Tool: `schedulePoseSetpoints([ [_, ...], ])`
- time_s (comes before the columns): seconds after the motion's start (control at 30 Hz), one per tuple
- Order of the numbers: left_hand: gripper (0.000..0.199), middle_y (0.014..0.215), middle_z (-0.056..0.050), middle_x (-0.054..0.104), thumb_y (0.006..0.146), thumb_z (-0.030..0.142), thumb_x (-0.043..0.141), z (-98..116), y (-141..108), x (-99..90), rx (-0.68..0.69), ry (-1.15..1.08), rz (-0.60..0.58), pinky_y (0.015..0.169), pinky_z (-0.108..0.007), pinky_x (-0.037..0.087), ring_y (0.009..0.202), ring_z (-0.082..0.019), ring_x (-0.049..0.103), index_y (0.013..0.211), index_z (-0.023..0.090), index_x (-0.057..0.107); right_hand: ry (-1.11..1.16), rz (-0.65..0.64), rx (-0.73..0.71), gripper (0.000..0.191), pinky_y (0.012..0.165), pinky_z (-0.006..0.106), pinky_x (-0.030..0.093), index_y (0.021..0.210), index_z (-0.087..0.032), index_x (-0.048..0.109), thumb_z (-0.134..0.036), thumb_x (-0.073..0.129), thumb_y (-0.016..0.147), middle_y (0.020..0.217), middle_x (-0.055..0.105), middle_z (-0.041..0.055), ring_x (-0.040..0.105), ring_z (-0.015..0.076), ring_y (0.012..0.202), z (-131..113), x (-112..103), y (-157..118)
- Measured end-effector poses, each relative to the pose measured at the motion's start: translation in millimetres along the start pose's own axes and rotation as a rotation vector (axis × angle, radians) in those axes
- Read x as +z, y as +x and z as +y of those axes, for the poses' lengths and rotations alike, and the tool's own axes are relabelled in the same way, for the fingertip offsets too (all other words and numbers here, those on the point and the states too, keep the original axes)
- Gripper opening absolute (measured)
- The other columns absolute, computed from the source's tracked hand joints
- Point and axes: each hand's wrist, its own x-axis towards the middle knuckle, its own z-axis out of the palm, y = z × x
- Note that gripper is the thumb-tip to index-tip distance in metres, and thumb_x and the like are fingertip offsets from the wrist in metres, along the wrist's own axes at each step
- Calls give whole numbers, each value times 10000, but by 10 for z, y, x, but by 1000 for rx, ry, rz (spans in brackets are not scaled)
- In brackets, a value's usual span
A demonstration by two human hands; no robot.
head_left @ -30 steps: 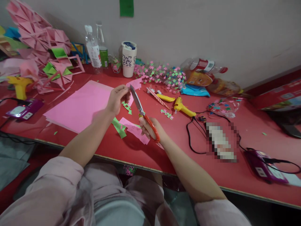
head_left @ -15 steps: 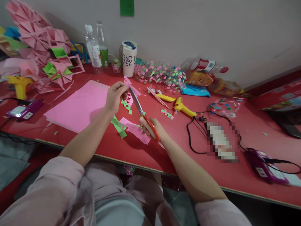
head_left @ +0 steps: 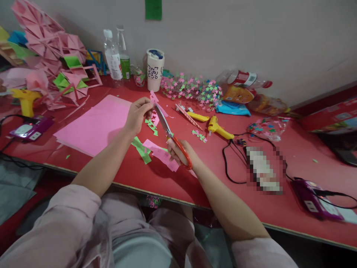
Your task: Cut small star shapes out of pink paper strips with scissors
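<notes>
With our left hand (head_left: pixel 137 114) we pinch a pink paper scrap (head_left: pixel 153 97), which juts above the grip, near the tip of the scissors (head_left: pixel 164 122) our right hand (head_left: pixel 182 152) grasps by the handles.

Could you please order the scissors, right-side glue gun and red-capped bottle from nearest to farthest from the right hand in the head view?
1. Scissors: in the right hand.
2. Glue gun: to the hand's right.
3. Red-capped bottle: lying back right.
</notes>
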Motion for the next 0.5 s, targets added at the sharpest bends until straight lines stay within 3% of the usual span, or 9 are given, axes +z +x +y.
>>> schedulePoseSetpoints([
  [0.5,163,453,63,447,716,197,552,16,-24,18,-20,-2,6,389,-149,293,394,-15,407,566,176,491,8,-38,-37,410,416,217,465,647,-197,414,-547,511,837,384,338,-100,326,43,280,2,-7,-9],
])
